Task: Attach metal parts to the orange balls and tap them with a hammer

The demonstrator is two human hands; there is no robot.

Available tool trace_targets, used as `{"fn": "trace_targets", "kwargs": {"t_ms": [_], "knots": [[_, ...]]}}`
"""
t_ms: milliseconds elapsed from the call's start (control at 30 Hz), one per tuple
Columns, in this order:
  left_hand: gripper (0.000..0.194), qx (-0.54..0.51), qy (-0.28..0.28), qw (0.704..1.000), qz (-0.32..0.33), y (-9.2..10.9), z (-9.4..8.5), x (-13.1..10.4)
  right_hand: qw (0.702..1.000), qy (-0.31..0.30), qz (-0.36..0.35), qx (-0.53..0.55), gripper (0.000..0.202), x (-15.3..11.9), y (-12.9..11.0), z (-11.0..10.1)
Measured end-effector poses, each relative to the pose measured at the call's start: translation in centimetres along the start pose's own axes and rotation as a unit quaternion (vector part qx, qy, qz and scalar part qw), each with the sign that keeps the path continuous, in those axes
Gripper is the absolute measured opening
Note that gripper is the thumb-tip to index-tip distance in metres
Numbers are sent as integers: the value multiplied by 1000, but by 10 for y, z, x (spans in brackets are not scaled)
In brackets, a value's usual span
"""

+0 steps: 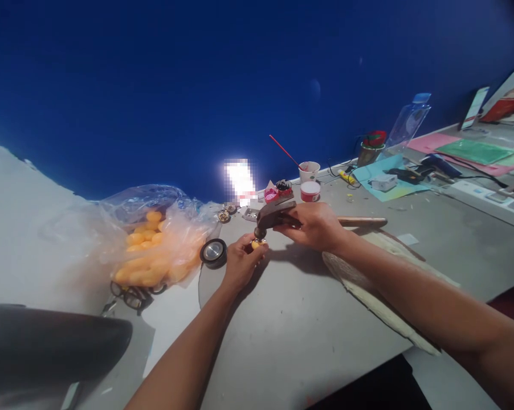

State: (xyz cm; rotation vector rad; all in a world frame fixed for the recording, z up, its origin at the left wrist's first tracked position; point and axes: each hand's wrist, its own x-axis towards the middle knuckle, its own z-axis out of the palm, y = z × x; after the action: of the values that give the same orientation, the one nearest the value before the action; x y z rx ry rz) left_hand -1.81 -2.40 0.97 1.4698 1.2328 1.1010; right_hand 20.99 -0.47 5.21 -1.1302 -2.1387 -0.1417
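My right hand [317,225] is wrapped round a hammer [278,213] near its dark metal head, and the wooden handle sticks out to the right behind the wrist. The round face of the hammer head touches or hangs just over a small yellow piece [258,244] with shiny metal bits on it. My left hand [242,262] pinches that yellow piece at the grey tabletop [278,319]. A round black-rimmed metal tin [213,252] stands just left of my left hand.
Left lies a clear plastic bag [180,205] of orange balls [148,245]. Behind are a bright lamp, a paper cup [309,171], a red-and-white tub [310,192] and small metal parts [225,215]. A cloth [385,302] lies under my right forearm; a bottle [411,122] stands back right.
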Motion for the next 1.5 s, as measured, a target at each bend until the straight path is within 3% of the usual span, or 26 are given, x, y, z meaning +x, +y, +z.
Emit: {"fn": "trace_targets", "kwargs": {"t_ms": [467,633,800,933,1100,1267,1500], "knots": [[22,19,-11,1000,15,-1,-1,0,999,-42,2,-8,31,-1,-2,1],[29,10,-12,1000,8,-2,-1,0,1000,-10,-5,-10,34,-1,-1,2],[27,17,-12,1000,3,0,0,0,999,-33,-12,-8,30,-1,-1,2],[25,18,-15,1000,1,1,0,0,1000,-2,-16,-9,33,-1,-2,-1],[23,15,-13,1000,-2,2,0,-1,999,-33,-7,-10,29,0,-1,0],[28,11,-13,1000,-4,1,1,-1,1000,-7,-1,-5,33,-1,1,2],[25,12,-14,1000,-1,2,1,-1,1000,-25,-14,-10,31,-1,0,1]]}}
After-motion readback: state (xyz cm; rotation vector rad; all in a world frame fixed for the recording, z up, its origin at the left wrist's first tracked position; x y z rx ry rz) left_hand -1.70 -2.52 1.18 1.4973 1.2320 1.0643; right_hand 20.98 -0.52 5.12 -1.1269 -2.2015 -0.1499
